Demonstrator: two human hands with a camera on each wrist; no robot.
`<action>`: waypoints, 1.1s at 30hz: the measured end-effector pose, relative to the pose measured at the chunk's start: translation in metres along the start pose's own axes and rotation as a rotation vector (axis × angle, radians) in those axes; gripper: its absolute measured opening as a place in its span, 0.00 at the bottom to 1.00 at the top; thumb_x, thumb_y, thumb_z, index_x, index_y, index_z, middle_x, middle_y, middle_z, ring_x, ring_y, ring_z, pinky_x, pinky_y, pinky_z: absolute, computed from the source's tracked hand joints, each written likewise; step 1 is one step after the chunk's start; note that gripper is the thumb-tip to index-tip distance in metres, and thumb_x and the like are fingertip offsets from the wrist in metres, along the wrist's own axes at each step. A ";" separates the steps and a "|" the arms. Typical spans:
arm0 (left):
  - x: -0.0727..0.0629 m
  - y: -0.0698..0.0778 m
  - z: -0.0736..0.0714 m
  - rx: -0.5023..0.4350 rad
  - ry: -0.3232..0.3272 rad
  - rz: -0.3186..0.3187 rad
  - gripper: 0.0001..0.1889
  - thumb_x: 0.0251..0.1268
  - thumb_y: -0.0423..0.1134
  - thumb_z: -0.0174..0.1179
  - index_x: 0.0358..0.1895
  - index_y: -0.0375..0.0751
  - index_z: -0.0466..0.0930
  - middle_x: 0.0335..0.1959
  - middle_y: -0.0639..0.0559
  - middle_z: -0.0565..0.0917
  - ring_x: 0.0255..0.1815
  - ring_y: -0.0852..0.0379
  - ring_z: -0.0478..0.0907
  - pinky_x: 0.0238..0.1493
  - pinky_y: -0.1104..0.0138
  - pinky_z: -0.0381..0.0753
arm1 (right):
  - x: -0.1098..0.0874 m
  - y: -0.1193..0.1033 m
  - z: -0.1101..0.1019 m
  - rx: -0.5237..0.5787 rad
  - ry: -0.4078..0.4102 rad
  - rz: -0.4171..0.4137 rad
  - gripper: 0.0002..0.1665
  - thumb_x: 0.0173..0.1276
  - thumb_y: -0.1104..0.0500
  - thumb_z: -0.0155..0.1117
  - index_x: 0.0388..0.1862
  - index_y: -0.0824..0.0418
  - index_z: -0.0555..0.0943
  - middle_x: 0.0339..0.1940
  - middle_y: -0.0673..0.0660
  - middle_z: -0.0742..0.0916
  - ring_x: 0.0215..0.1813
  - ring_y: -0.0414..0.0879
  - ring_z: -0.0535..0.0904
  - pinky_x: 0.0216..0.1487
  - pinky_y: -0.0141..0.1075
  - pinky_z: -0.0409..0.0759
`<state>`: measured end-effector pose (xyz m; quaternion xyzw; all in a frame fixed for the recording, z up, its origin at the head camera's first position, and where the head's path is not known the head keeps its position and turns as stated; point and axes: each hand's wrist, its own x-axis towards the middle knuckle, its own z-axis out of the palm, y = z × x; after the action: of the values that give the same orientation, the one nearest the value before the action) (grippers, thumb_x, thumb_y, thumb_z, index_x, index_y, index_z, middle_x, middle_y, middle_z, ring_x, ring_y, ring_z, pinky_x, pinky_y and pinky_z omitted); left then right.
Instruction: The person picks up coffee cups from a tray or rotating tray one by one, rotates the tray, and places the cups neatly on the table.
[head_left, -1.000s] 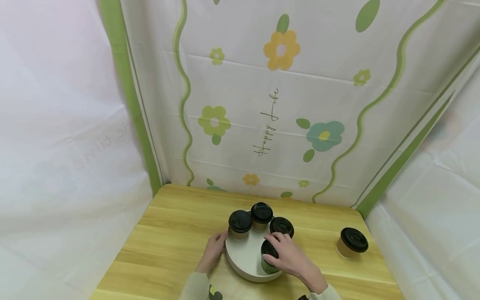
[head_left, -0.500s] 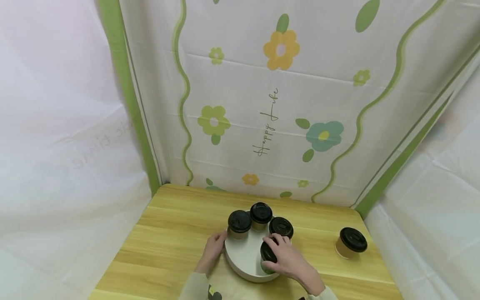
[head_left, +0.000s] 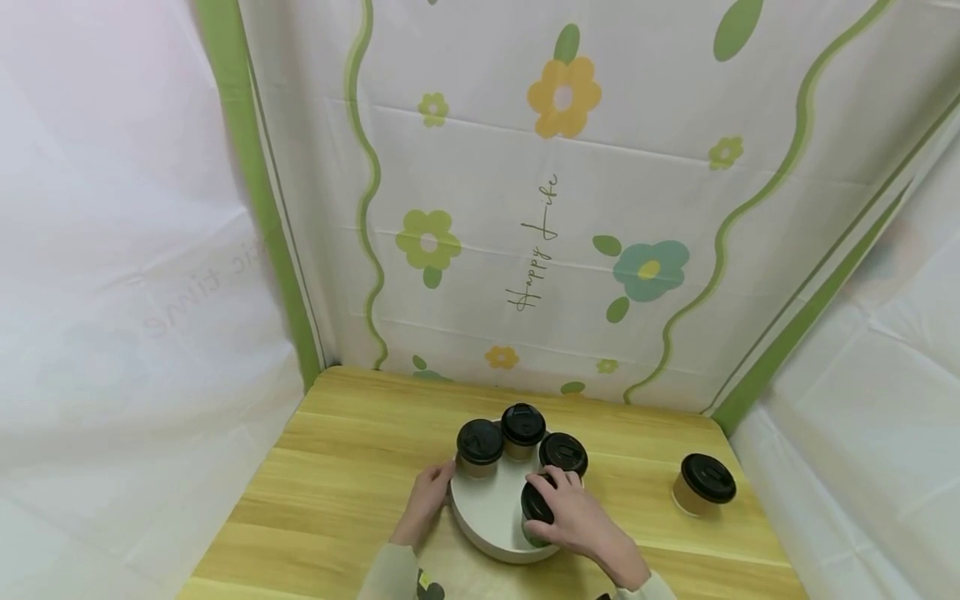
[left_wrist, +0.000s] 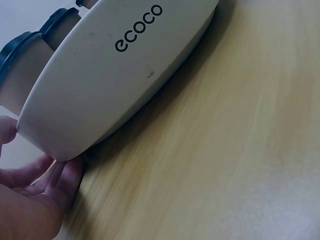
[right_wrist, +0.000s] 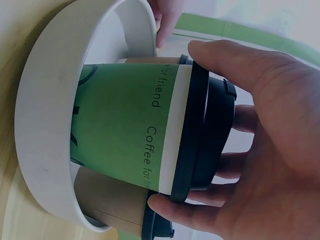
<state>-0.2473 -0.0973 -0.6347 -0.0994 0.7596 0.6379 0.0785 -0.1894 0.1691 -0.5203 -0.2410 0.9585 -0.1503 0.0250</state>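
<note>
A round white tray (head_left: 487,515) marked "ecoco" stands on the table. My left hand (head_left: 429,497) holds its left edge, thumb near the rim and fingers against the lower side, as the left wrist view shows. My right hand (head_left: 583,518) grips the black lid of a green paper coffee cup (right_wrist: 125,120) at the tray's right front; the cup is upright inside the rim. Three brown cups with black lids share the tray: a left one (head_left: 480,443), a back one (head_left: 523,427) and a right one (head_left: 562,454), which the right fingers partly overlap.
Another brown lidded cup (head_left: 703,485) stands apart on the wooden table (head_left: 337,467), toward its right edge. A white flowered curtain (head_left: 465,183) hangs behind the table, with white sheets at both sides.
The right thumb has slid slightly lower along the green cup, and the fingers sit a little differently over its lid. The left hand, tray and other cups look unmoved.
</note>
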 end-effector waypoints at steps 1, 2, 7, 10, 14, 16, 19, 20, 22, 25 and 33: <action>0.000 0.000 0.000 0.003 0.003 0.001 0.32 0.75 0.59 0.48 0.60 0.29 0.75 0.55 0.35 0.81 0.52 0.49 0.80 0.52 0.56 0.83 | 0.000 -0.001 -0.001 0.002 -0.002 0.000 0.37 0.61 0.41 0.69 0.66 0.55 0.73 0.64 0.68 0.75 0.59 0.66 0.72 0.48 0.56 0.81; -0.001 0.001 0.000 0.005 0.004 -0.002 0.32 0.75 0.58 0.48 0.60 0.30 0.75 0.55 0.35 0.81 0.52 0.49 0.80 0.53 0.56 0.83 | 0.000 -0.001 -0.002 0.006 -0.004 0.001 0.37 0.61 0.41 0.69 0.66 0.55 0.73 0.64 0.68 0.75 0.60 0.66 0.72 0.48 0.56 0.81; 0.000 -0.001 0.000 -0.004 -0.004 -0.006 0.31 0.75 0.57 0.47 0.60 0.30 0.75 0.56 0.35 0.81 0.52 0.50 0.80 0.53 0.56 0.83 | 0.001 -0.003 -0.009 0.045 -0.028 0.012 0.38 0.63 0.41 0.68 0.68 0.55 0.72 0.66 0.69 0.73 0.63 0.69 0.70 0.50 0.58 0.80; 0.001 -0.003 0.000 -0.007 -0.006 -0.006 0.30 0.75 0.57 0.47 0.60 0.30 0.75 0.56 0.35 0.81 0.52 0.49 0.80 0.53 0.56 0.83 | 0.001 -0.003 -0.013 0.056 -0.040 0.013 0.38 0.63 0.41 0.67 0.69 0.55 0.71 0.67 0.69 0.73 0.65 0.69 0.69 0.52 0.58 0.80; 0.002 -0.004 0.000 0.001 0.005 -0.008 0.29 0.75 0.57 0.48 0.59 0.32 0.76 0.56 0.37 0.81 0.53 0.49 0.79 0.55 0.54 0.81 | 0.002 -0.005 -0.021 0.069 -0.037 0.001 0.38 0.64 0.40 0.67 0.69 0.54 0.71 0.68 0.69 0.72 0.65 0.69 0.69 0.53 0.59 0.79; 0.002 -0.004 0.000 0.002 0.006 -0.003 0.30 0.75 0.58 0.48 0.58 0.32 0.76 0.55 0.37 0.81 0.53 0.49 0.79 0.55 0.54 0.81 | 0.001 -0.006 -0.024 0.082 -0.034 -0.007 0.38 0.63 0.39 0.67 0.68 0.54 0.71 0.67 0.69 0.73 0.65 0.69 0.69 0.53 0.59 0.79; 0.001 -0.003 0.000 -0.005 -0.001 -0.006 0.30 0.75 0.58 0.48 0.59 0.32 0.76 0.55 0.37 0.81 0.52 0.49 0.79 0.55 0.55 0.82 | 0.001 -0.007 -0.029 0.104 -0.036 -0.009 0.38 0.64 0.39 0.67 0.68 0.54 0.71 0.67 0.69 0.73 0.66 0.70 0.68 0.53 0.60 0.79; 0.001 -0.003 0.000 -0.007 -0.004 -0.004 0.30 0.75 0.57 0.48 0.59 0.31 0.76 0.55 0.36 0.81 0.52 0.50 0.80 0.54 0.56 0.82 | 0.001 -0.007 -0.031 0.111 -0.037 -0.007 0.38 0.64 0.40 0.67 0.68 0.54 0.71 0.67 0.69 0.73 0.66 0.70 0.68 0.53 0.60 0.79; 0.001 -0.002 0.000 -0.008 -0.008 0.001 0.29 0.75 0.56 0.48 0.59 0.30 0.75 0.55 0.36 0.81 0.51 0.50 0.80 0.52 0.57 0.83 | 0.001 -0.006 -0.033 0.115 -0.039 -0.002 0.38 0.64 0.39 0.66 0.69 0.54 0.71 0.68 0.70 0.72 0.66 0.70 0.68 0.54 0.60 0.79; 0.000 -0.002 0.001 -0.009 -0.008 0.006 0.28 0.76 0.54 0.48 0.59 0.29 0.75 0.55 0.35 0.81 0.51 0.50 0.80 0.51 0.58 0.83 | 0.003 -0.004 -0.039 0.125 -0.034 -0.003 0.39 0.65 0.38 0.65 0.69 0.54 0.71 0.68 0.70 0.72 0.66 0.70 0.68 0.56 0.61 0.78; -0.001 -0.003 0.001 0.012 0.007 0.021 0.29 0.76 0.56 0.47 0.58 0.30 0.76 0.55 0.36 0.81 0.53 0.48 0.80 0.57 0.52 0.80 | 0.004 0.000 -0.056 0.192 -0.006 -0.007 0.39 0.66 0.39 0.64 0.70 0.55 0.71 0.69 0.68 0.73 0.67 0.70 0.69 0.60 0.63 0.75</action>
<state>-0.2456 -0.0972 -0.6373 -0.0931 0.7648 0.6337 0.0697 -0.1996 0.1831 -0.4664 -0.2411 0.9388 -0.2407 0.0503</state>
